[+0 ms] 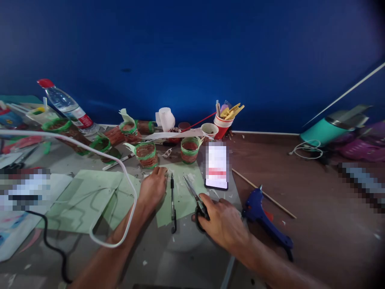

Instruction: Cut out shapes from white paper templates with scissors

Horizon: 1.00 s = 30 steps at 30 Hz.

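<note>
My right hand [226, 221] grips a pair of scissors [192, 188] by the black handles, blades pointing away over pale green paper [165, 212]. A black pen [172, 202] lies on that paper between my hands. My left hand [153, 186] is closed at the sheet's left edge, fingers curled; whatever they hold, if anything, is hidden. Just beyond it stands a small brown cup with a green rim [146, 154]. Another such cup [190, 150] stands farther right. A phone with a lit screen [217, 166] lies beyond the scissors.
A blue glue gun [266, 218] and a thin wooden stick [276, 204] lie at right. A white cable [132, 188] loops above my left forearm. Along the wall are a plastic bottle [67, 105], a red cup of yellow tools [222, 127] and a teal tumbler [326, 130].
</note>
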Available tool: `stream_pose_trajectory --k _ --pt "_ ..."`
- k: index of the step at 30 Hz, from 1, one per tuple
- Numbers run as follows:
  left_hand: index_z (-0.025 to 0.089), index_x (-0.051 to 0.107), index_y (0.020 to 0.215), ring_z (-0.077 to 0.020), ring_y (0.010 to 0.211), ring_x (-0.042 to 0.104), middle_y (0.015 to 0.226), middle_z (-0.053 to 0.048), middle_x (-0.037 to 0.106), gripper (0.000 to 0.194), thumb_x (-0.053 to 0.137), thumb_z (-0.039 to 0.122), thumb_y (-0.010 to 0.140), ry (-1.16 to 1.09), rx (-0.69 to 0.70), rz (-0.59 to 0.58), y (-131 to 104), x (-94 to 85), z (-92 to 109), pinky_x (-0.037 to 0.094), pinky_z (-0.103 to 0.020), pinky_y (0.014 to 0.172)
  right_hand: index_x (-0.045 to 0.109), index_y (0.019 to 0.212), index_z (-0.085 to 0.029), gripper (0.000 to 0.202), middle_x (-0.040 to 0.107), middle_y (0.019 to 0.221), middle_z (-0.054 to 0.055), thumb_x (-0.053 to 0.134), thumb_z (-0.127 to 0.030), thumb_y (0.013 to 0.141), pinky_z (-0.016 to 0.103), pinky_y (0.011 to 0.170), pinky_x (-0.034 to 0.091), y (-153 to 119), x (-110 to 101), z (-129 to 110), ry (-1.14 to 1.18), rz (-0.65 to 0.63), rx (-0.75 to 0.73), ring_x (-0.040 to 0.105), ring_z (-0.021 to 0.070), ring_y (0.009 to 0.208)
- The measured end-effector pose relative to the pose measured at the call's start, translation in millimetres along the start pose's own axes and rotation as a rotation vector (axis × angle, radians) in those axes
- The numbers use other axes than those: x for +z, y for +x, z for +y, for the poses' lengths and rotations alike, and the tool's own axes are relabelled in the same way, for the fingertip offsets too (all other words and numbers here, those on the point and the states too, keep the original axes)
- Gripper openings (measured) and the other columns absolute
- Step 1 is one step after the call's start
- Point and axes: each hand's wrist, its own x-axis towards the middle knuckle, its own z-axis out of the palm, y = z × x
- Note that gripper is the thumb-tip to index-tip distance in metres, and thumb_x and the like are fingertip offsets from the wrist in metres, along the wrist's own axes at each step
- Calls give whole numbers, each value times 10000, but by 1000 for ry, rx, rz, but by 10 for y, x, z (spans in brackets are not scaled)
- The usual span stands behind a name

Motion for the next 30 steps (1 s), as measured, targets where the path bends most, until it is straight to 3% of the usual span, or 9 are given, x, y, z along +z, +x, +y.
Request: stream_pose_trajectory --k 11,19,26,30 --pt "170 504 1040 -213 880 607 1036 -105 590 205 393 173 868 -55 -16 48 -6 20 -28 445 -305 754 586 1016 -228 253 715 739 54 578 -355 797 277 634 393 -6 -8 -9 -4 -21 11 654 239 736" --pt "166 501 992 -218 869 609 998 -109 599 178 391 151 853 -21 -2 -19 7 -7 11 452 -302 730 597 851 -208 184 712 776 48 588 -385 800 303 703 395 12 -7 11 9 24 -25 633 237 758" --pt "157 515 975 -208 881 599 926 -94 623 199 368 134 843 -134 -4 62 -1 16 -53 438 -309 775 607 952 -212 183 718 766 57 587 -281 783 297 682 398 12 -21 18 -5 -14 -6 627 248 766" --pt "158 521 960 -212 867 600 939 -99 615 176 393 156 839 -138 1 66 -1 11 -45 435 -307 760 583 1061 -214 282 702 817 54 573 -255 782 312 689 420 9 23 36 30 -11 -6 614 255 784"
